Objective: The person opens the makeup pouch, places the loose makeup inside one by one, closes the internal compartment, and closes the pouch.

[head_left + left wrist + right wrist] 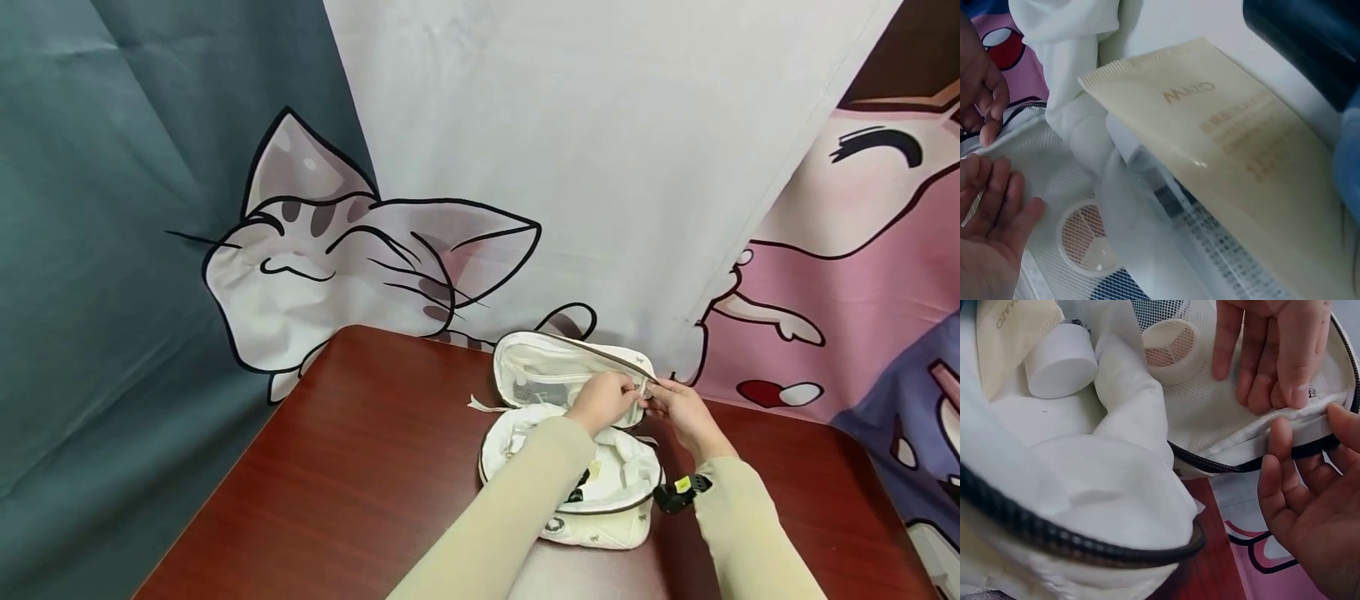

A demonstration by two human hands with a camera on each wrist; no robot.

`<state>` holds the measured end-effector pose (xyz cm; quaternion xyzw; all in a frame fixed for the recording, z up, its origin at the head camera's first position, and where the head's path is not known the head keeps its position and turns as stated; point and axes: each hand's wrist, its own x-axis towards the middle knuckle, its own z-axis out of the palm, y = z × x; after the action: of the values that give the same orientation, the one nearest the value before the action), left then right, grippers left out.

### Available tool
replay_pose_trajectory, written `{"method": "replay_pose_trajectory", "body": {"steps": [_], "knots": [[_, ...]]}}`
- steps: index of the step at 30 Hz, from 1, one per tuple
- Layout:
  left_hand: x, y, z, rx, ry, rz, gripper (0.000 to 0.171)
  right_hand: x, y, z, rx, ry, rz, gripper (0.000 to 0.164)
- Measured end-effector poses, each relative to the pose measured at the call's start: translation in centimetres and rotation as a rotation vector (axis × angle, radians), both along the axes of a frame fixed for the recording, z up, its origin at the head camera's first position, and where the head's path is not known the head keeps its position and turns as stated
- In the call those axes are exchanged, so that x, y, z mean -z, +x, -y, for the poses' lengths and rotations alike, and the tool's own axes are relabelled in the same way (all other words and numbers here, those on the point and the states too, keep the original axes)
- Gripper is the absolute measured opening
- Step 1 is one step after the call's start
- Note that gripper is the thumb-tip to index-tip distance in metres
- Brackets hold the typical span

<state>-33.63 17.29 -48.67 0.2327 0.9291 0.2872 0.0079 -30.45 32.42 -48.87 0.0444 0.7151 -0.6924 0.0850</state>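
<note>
A cream cosmetic bag [600, 533] with dark zipper trim stands unzipped, its lid [513, 354] tipped back. My left hand [600, 402] is at the right end of the lid's mesh pocket [1194, 406], thumb and fingers pinching the small zipper pull [1312, 392]. Beside it, my right hand [684, 414] grips the lid's edge between thumb and fingers, which shows close up in the right wrist view. Behind the mesh lies a round compact [1091, 240] with brownish sections. A beige tube [1210, 137] and a white-capped container [1060, 362] sit in the bag's main compartment.
The bag stands on a reddish-brown table [337, 467], close to its back edge. Behind hangs a cartoon-cat cloth [600, 167]. A ribbon tab [486, 406] sticks out at the bag's left side. A black wrist camera [678, 496] is on the right forearm.
</note>
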Motion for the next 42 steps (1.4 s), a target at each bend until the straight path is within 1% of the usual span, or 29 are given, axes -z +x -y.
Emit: {"method": "replay_pose_trajectory", "body": {"steps": [3,6,10,14,17,21,26,30,33,36,37,40,42], "knots": [[-0.1,0.1,0.3,-0.006,0.038,0.045,0.023,0.2,0.1,0.2,0.01,-0.007,-0.014,0.016],[-0.1,0.2,0.6,-0.025,0.087,0.063,0.023,0.4,0.1,0.5,0.018,-0.004,-0.041,0.017],[-0.2,0.2,1.0,-0.012,0.069,0.045,0.024,0.4,0.1,0.9,0.028,0.024,-0.071,0.014],[-0.3,0.1,1.4,0.014,0.061,0.059,0.024,0.3,0.2,1.1,0.043,0.053,-0.074,0.013],[-0.1,0.1,1.8,0.022,0.085,0.088,0.024,0.2,0.2,1.3,0.051,0.078,-0.069,0.014],[0.2,0.0,2.2,0.011,0.116,0.13,0.023,0.2,0.1,1.5,0.051,0.099,-0.061,0.016],[0.2,-0.1,2.8,0.013,0.15,0.15,0.023,0.1,0.2,1.6,0.06,0.14,-0.06,0.02],[0.0,-0.3,3.7,0.022,0.166,0.143,0.026,0.0,0.3,1.7,0.084,0.19,-0.058,0.023],[0.1,-0.5,4.6,0.026,0.164,0.131,0.026,0.0,0.5,1.8,0.111,0.237,-0.062,0.023],[0.0,-0.5,5.4,0.015,0.186,0.136,0.025,0.1,0.6,1.9,0.126,0.286,-0.089,0.023],[0.0,-0.5,5.6,0.01,0.2,0.142,0.024,0.1,0.6,2.0,0.13,0.318,-0.102,0.023],[0.1,-0.5,6.1,-0.007,0.221,0.163,0.023,0.3,0.7,2.2,0.131,0.478,-0.152,0.027],[0.2,-0.5,6.3,-0.005,0.218,0.167,0.023,0.3,0.7,2.4,0.137,0.582,-0.177,0.029]]}}
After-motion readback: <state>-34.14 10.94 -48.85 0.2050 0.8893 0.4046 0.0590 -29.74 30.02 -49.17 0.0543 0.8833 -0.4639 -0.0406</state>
